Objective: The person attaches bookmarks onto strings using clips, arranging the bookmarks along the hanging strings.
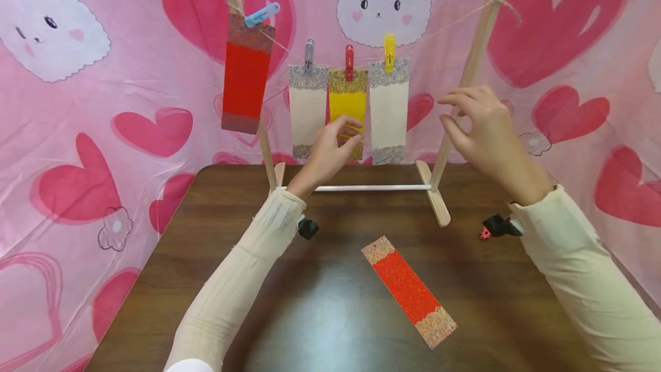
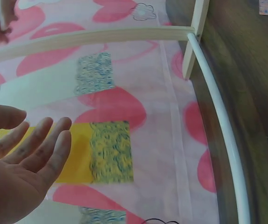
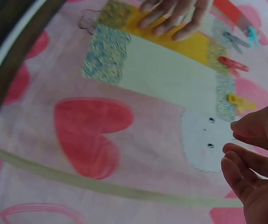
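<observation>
My left hand hovers in front of a yellow strip with a lacy patterned border, its fingers loosely bent and holding nothing. A red clothespin clips that strip to a string. White strips hang on both sides, the left one under a grey clothespin, the right one under a yellow clothespin. At the string's left end, a blue clothespin holds a red strip. My right hand is raised by the wooden right post, fingers bent around empty air.
Another red strip lies slantwise on the brown table. A white rod joins the rack's wooden feet. Beneath my right wrist, a small red piece shows on the table. Behind stands a pink heart-patterned cloth.
</observation>
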Motion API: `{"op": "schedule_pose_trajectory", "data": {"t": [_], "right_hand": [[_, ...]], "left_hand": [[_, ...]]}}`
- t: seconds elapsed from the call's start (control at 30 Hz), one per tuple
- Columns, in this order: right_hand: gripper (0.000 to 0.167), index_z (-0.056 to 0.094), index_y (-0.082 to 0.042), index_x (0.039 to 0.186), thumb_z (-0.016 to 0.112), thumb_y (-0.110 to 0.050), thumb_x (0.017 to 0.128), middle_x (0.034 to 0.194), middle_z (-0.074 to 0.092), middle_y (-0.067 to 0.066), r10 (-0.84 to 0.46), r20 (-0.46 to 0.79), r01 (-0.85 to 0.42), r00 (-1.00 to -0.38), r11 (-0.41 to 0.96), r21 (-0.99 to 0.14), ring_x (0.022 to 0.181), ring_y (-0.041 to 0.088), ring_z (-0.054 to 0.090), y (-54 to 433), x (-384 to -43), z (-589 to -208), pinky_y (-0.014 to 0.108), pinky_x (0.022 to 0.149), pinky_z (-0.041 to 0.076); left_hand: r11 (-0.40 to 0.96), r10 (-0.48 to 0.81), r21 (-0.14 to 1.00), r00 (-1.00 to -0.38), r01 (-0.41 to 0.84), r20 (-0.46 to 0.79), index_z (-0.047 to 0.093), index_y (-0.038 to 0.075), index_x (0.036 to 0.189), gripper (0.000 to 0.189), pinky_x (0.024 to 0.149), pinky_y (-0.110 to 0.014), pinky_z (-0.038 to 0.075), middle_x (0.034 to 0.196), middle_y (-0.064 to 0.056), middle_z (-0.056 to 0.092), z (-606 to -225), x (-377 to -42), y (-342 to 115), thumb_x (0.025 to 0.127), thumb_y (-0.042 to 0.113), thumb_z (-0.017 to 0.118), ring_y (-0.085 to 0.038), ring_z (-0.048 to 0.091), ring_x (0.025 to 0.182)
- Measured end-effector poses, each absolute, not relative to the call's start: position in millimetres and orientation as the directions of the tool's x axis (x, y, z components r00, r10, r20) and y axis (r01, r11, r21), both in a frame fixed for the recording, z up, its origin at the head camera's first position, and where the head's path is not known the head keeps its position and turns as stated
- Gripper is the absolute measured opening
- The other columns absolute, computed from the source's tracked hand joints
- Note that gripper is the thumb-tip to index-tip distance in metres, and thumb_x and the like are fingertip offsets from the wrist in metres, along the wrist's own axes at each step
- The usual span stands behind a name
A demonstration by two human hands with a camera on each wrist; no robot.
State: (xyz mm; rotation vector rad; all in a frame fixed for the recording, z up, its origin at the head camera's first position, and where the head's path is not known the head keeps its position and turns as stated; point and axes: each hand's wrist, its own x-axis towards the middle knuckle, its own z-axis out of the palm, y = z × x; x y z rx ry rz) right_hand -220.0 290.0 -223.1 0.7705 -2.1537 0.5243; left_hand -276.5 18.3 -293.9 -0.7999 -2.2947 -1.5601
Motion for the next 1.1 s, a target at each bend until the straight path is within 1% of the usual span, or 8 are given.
{"op": "schedule_pose_trajectory", "data": {"t": [0.2, 0.27, 0.37, 0.5, 0.7, 0.93, 1.03, 1.1], "right_hand": [[0.027, 0.071, 0.003, 0.111, 0.069, 0.007, 0.084, 0.110, 0.069, 0.020, -0.345, 0.760, -0.665, -0.551, 0.731, -0.151, 0.099, 0.035, 0.056, 304, -211, -251, 0.045, 0.081, 0.040], [0.027, 0.071, 0.003, 0.110, 0.069, 0.007, 0.084, 0.110, 0.069, 0.020, -0.338, 0.753, -0.657, -0.565, 0.736, -0.163, 0.101, 0.035, 0.056, 307, -206, -259, 0.045, 0.081, 0.040], [0.025, 0.071, 0.003, 0.109, 0.069, 0.007, 0.084, 0.110, 0.069, 0.019, -0.330, 0.745, -0.649, -0.580, 0.740, -0.177, 0.101, 0.035, 0.057, 311, -200, -268, 0.044, 0.080, 0.040], [0.024, 0.072, 0.003, 0.107, 0.071, 0.007, 0.083, 0.110, 0.069, 0.018, -0.314, 0.744, -0.642, -0.590, 0.741, -0.197, 0.100, 0.033, 0.057, 316, -192, -277, 0.037, 0.080, 0.039], [0.025, 0.071, 0.003, 0.106, 0.072, 0.007, 0.081, 0.107, 0.069, 0.017, -0.283, 0.750, -0.625, -0.598, 0.750, -0.216, 0.099, 0.031, 0.057, 324, -183, -290, 0.034, 0.081, 0.038], [0.023, 0.073, 0.002, 0.103, 0.071, 0.005, 0.081, 0.106, 0.070, 0.016, -0.222, 0.764, -0.599, -0.606, 0.759, -0.254, 0.101, 0.031, 0.058, 339, -171, -308, 0.012, 0.090, 0.032], [0.025, 0.073, 0.001, 0.104, 0.072, 0.006, 0.080, 0.107, 0.071, 0.016, -0.191, 0.765, -0.581, -0.615, 0.765, -0.277, 0.098, 0.026, 0.057, 345, -166, -317, 0.010, 0.089, 0.031], [0.026, 0.073, 0.001, 0.106, 0.072, 0.007, 0.080, 0.108, 0.071, 0.016, -0.166, 0.758, -0.561, -0.631, 0.773, -0.298, 0.096, 0.020, 0.055, 349, -163, -323, 0.011, 0.085, 0.031]], "left_hand": [[0.257, 0.288, 0.790, -0.825, 0.556, 0.486, 0.060, 0.000, 0.120, 0.024, 0.082, -0.036, 0.056, 0.115, -0.016, 0.068, -303, -266, 4, 0.097, 0.009, 0.063, -0.026, 0.068, 0.096], [0.253, 0.281, 0.795, -0.829, 0.551, 0.484, 0.060, -0.001, 0.120, 0.025, 0.081, -0.038, 0.057, 0.115, -0.017, 0.068, -307, -261, -2, 0.097, 0.007, 0.064, -0.026, 0.068, 0.095], [0.268, 0.277, 0.788, -0.827, 0.555, 0.489, 0.060, -0.001, 0.120, 0.025, 0.083, -0.039, 0.056, 0.115, -0.017, 0.069, -312, -254, -8, 0.096, 0.006, 0.064, -0.024, 0.068, 0.095], [0.296, 0.276, 0.776, -0.827, 0.558, 0.489, 0.060, -0.001, 0.120, 0.025, 0.089, -0.038, 0.054, 0.110, -0.015, 0.070, -318, -246, -15, 0.096, 0.008, 0.064, -0.022, 0.068, 0.096], [0.299, 0.279, 0.772, -0.825, 0.560, 0.491, 0.061, -0.001, 0.118, 0.025, 0.087, -0.038, 0.054, 0.106, -0.013, 0.070, -323, -235, -24, 0.095, 0.007, 0.066, -0.020, 0.067, 0.094], [0.340, 0.294, 0.778, -0.846, 0.528, 0.446, 0.062, 0.007, 0.115, 0.021, 0.087, -0.038, 0.054, 0.103, -0.008, 0.071, -332, -220, -27, 0.095, 0.006, 0.066, -0.019, 0.066, 0.093], [0.346, 0.316, 0.784, -0.851, 0.516, 0.420, 0.061, 0.006, 0.116, 0.023, 0.086, -0.040, 0.055, 0.105, -0.007, 0.071, -337, -215, -28, 0.094, 0.006, 0.067, -0.019, 0.067, 0.096], [0.343, 0.328, 0.790, -0.853, 0.508, 0.406, 0.061, 0.005, 0.117, 0.024, 0.086, -0.042, 0.055, 0.107, -0.007, 0.070, -340, -213, -29, 0.094, 0.005, 0.067, -0.020, 0.067, 0.097]]}}
